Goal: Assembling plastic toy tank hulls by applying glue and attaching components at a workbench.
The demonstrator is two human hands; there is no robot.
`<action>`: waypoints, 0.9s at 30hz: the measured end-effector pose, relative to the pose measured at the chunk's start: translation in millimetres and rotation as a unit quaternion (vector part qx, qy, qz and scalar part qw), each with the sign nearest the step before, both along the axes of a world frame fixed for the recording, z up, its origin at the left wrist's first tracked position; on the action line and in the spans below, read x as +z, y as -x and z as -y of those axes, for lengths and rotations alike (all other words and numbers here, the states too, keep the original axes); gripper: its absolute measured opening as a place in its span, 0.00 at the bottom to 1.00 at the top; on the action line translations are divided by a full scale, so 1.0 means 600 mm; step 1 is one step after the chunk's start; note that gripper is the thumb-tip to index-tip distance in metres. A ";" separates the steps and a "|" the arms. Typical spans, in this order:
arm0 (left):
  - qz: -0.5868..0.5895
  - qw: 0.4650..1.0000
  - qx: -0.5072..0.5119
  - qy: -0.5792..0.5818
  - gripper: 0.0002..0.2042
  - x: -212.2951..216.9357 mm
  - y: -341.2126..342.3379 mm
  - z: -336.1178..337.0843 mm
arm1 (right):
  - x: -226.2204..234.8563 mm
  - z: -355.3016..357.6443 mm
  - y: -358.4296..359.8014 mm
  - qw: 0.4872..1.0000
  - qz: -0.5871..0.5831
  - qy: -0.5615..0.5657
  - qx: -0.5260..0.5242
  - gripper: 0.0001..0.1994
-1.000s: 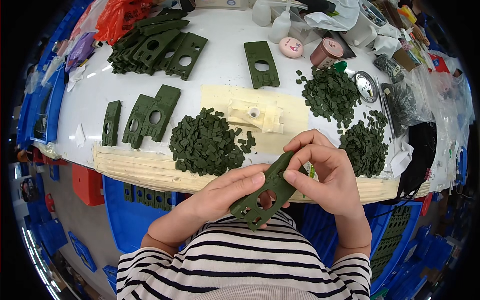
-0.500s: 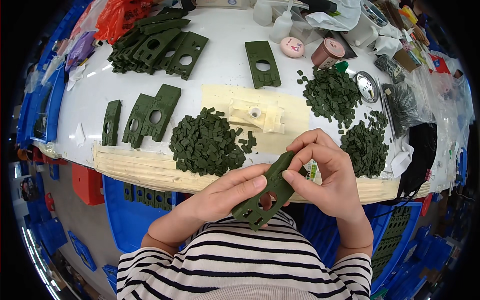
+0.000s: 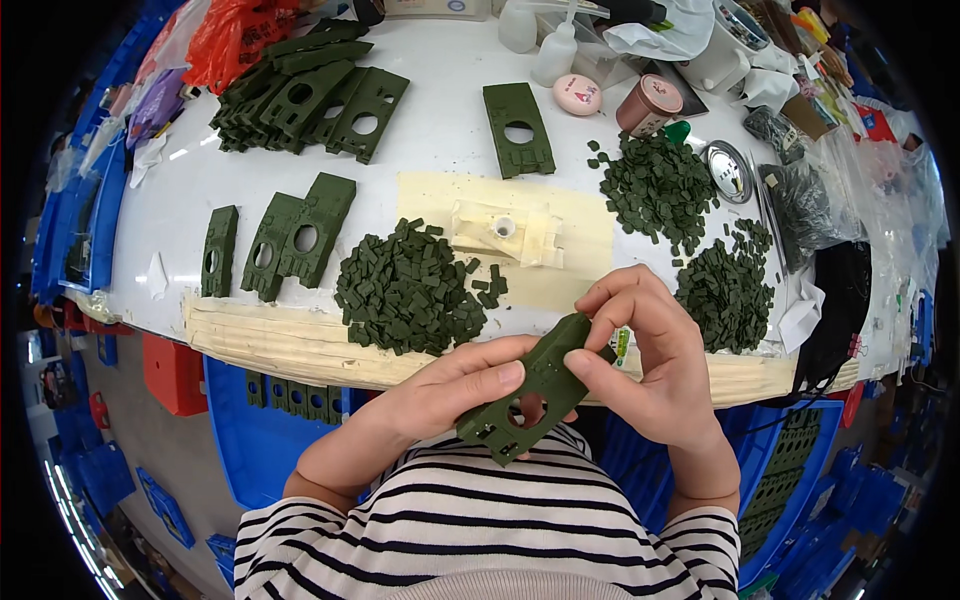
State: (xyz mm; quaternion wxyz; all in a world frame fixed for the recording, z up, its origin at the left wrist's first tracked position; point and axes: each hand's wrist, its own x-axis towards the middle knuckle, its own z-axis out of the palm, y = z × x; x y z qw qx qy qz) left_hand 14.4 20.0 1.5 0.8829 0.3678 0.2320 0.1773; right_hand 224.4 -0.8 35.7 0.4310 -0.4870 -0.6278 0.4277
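In front of my striped shirt, a dark green plastic toy tank hull (image 3: 540, 378) with a round hole is tilted over the table's near edge. My left hand (image 3: 455, 390) grips its left side, thumb on top and fingers partly hidden beneath. My right hand (image 3: 650, 360) is closed at its far right end, thumb and fingertips pressed together there. Whether a small piece is pinched between them I cannot make out. Left of the hands lies a heap of small green plastic pieces (image 3: 405, 285). A tape-covered cream block (image 3: 507, 232) rests beyond the hands.
More hulls lie at left (image 3: 300, 235), in a stack (image 3: 290, 95) at the back left, and singly (image 3: 519, 130). Two heaps of small pieces (image 3: 655, 190) (image 3: 727, 290) lie right. Behind are a pink tin (image 3: 650, 105) and a squeeze bottle (image 3: 555, 55). Blue bins (image 3: 260, 450) stand below.
The view has shifted slightly. Both hands still hold the hull, which has tipped a little, and the right fingers have moved slightly on its far end.
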 end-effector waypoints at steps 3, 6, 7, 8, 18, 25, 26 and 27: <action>0.013 1.000 0.005 0.021 0.32 -0.004 0.000 0.003 | -0.003 0.008 -0.010 0.998 -0.054 0.005 -0.018 0.07; 0.008 1.000 0.003 0.024 0.32 0.000 -0.002 0.001 | -0.002 0.016 -0.013 0.997 -0.069 0.012 -0.043 0.07; 0.002 1.000 0.003 0.022 0.32 0.004 -0.003 0.000 | -0.001 0.018 -0.011 0.997 -0.069 0.013 -0.045 0.07; -0.004 1.000 0.005 0.020 0.32 0.006 -0.003 0.000 | -0.001 0.019 -0.010 0.997 -0.069 0.013 -0.045 0.07; 0.067 0.996 -0.010 0.061 0.27 0.007 0.018 -0.001 | -0.005 0.031 -0.006 0.994 -0.047 -0.015 -0.101 0.06; 0.000 0.998 0.064 0.017 0.35 0.024 0.014 0.008 | 0.000 0.034 0.002 0.996 -0.036 -0.016 -0.083 0.05; -0.009 0.997 0.079 0.014 0.35 0.028 0.016 0.009 | -0.003 0.033 0.002 0.995 -0.033 -0.029 -0.087 0.06; -0.010 0.996 0.088 0.008 0.36 0.030 0.020 0.007 | -0.004 0.033 0.003 0.995 -0.028 -0.033 -0.091 0.05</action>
